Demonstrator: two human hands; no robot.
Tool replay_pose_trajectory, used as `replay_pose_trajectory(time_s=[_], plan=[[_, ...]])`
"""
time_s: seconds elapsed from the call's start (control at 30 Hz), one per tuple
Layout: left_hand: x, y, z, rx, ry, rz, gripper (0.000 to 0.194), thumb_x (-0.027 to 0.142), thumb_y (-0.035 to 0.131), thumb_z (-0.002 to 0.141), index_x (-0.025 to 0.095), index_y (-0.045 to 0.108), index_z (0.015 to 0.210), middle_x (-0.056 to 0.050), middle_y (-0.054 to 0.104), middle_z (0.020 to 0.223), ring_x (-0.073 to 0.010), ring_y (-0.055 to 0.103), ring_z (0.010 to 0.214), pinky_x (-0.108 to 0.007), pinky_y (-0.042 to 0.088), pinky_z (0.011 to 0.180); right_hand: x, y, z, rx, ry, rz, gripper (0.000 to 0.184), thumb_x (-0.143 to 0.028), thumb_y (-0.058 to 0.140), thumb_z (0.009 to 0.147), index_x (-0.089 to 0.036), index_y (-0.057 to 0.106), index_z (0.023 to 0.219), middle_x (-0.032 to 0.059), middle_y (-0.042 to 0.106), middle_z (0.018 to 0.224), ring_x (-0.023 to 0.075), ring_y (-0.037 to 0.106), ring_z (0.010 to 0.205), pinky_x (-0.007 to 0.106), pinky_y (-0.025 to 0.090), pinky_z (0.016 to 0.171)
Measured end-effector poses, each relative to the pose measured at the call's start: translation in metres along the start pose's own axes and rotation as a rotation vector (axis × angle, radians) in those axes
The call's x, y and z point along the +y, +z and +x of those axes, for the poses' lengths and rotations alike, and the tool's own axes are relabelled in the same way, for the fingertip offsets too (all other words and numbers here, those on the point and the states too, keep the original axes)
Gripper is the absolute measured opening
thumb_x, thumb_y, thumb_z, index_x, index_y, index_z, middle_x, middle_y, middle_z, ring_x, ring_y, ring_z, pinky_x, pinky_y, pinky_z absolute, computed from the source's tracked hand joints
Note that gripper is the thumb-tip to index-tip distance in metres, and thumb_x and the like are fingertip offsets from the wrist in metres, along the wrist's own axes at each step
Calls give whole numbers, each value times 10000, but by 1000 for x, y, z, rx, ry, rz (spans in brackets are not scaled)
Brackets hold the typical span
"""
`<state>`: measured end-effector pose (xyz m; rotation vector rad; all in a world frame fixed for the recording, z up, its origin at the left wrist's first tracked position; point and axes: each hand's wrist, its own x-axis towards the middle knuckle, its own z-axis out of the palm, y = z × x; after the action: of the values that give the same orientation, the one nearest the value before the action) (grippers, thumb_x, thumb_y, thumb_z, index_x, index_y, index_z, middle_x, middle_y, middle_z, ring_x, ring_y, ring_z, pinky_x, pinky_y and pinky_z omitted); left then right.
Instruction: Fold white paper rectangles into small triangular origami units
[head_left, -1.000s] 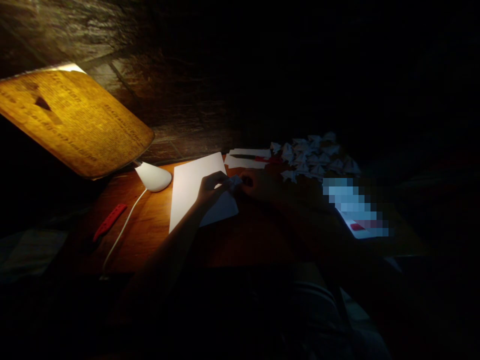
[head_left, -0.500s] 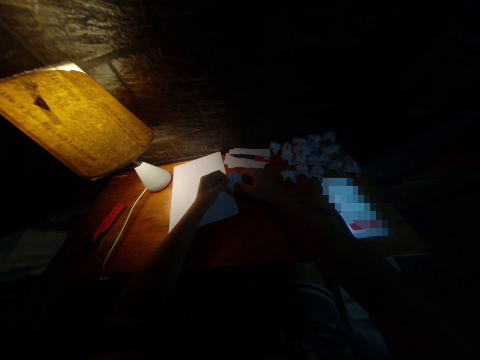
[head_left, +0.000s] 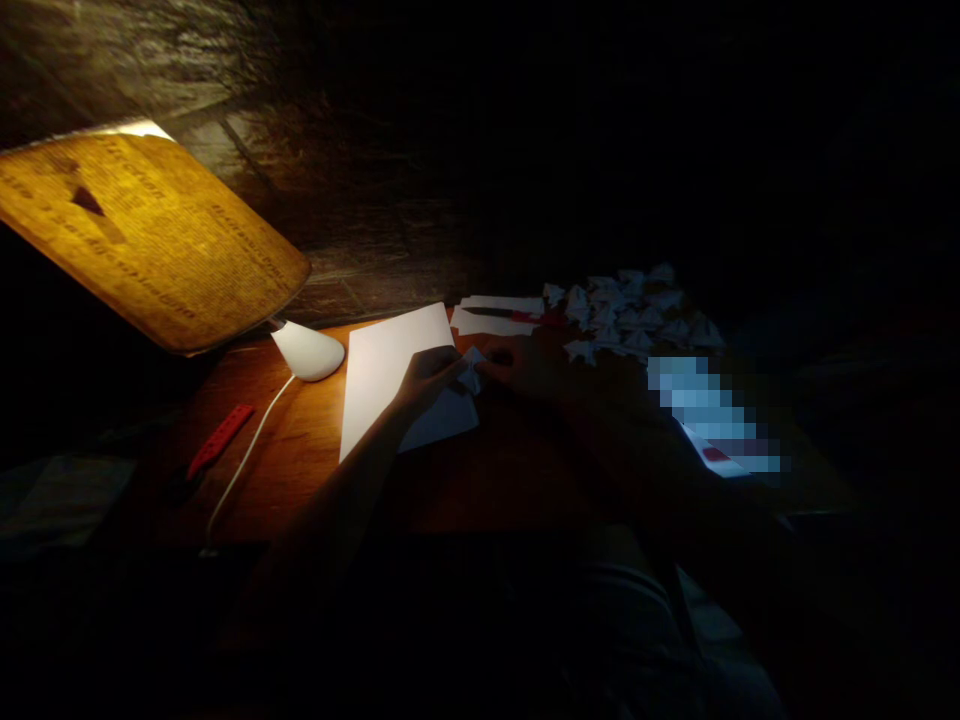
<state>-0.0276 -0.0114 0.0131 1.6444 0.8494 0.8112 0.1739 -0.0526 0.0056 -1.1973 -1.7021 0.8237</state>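
Note:
Between my two hands is a small folded paper piece (head_left: 472, 370), pale and pointed at the top. My left hand (head_left: 431, 372) is closed, pinching its left side above a white sheet of paper (head_left: 382, 370). From the right, my right hand (head_left: 514, 365) pinches the same piece, though its fingers are dim in shadow. Behind and to the right lies a heap of folded paper pieces (head_left: 622, 310). Paper strips (head_left: 495, 302) lie behind my hands, with a dark-bladed, red-handled tool (head_left: 525, 316) across them.
A lamp with a printed shade (head_left: 165, 250) and white base (head_left: 311, 352) stands at left, its white cord (head_left: 251, 460) running to the front edge. A red-handled cutter (head_left: 220, 440) lies left on the wooden table (head_left: 480, 490). A lit, blurred-out screen (head_left: 709, 410) sits right.
The folded paper piece has turned slightly and now stands more upright in my fingers. My hands have shifted a little and stay close together. The view has moved slightly.

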Motion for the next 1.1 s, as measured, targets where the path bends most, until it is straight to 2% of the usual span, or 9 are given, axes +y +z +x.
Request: replay_pose_trajectory(time_s=[0.17, 0.33, 0.6, 0.73, 0.87, 1.0, 1.1], plan=[[-7, -1, 2, -32, 11, 12, 546, 641, 872, 730, 125, 700, 779, -81, 737, 731, -172, 721, 646, -267, 625, 586, -3, 1, -2, -10, 23, -23, 203, -345, 631, 822, -204, 555, 698, -27, 540, 691, 129, 453, 659, 293, 309, 623], [-13, -2, 5, -14, 27, -2, 553, 643, 892, 682, 140, 663, 703, -31, 666, 646, -133, 643, 581, -242, 561, 524, -2, 3, 0, -37, 17, -9, 201, -350, 627, 851, -198, 597, 723, -3, 588, 741, 146, 510, 702, 296, 359, 665], [-5, -1, 1, -46, 42, 40, 483, 560, 888, 734, 140, 651, 714, -11, 629, 674, -105, 592, 617, -224, 507, 547, 2, 4, 3, -65, 20, 14, 206, -329, 607, 895, -184, 665, 761, 42, 689, 834, 180, 594, 786, 320, 434, 760], [-3, 0, 1, -47, 23, 41, 497, 572, 886, 740, 139, 645, 712, -9, 624, 666, -109, 596, 608, -229, 525, 543, 1, 1, 3, -71, 39, 43, 297, -347, 541, 944, -185, 649, 720, 42, 689, 813, 183, 607, 798, 321, 446, 786], [-1, 1, 0, -41, -3, 0, 548, 621, 909, 688, 140, 647, 718, -14, 648, 674, -123, 629, 615, -243, 569, 563, 0, -1, 3, -80, 52, 80, 284, -321, 531, 930, -174, 655, 722, 39, 691, 814, 169, 602, 777, 308, 449, 778], [-5, 1, 1, -28, -29, -15, 575, 646, 912, 675, 139, 648, 738, -17, 652, 671, -134, 643, 604, -261, 584, 563, -5, -5, 2, -72, 37, -14, 243, -319, 568, 903, -156, 694, 773, 46, 706, 830, 172, 606, 786, 304, 419, 759], [-13, 0, 4, 5, 29, -5, 540, 628, 874, 741, 146, 658, 856, -35, 693, 752, -152, 678, 650, -283, 600, 611, -9, -12, 1, -49, 21, -135, 220, -294, 582, 893, -147, 726, 815, 50, 716, 829, 166, 599, 770, 300, 397, 737]])
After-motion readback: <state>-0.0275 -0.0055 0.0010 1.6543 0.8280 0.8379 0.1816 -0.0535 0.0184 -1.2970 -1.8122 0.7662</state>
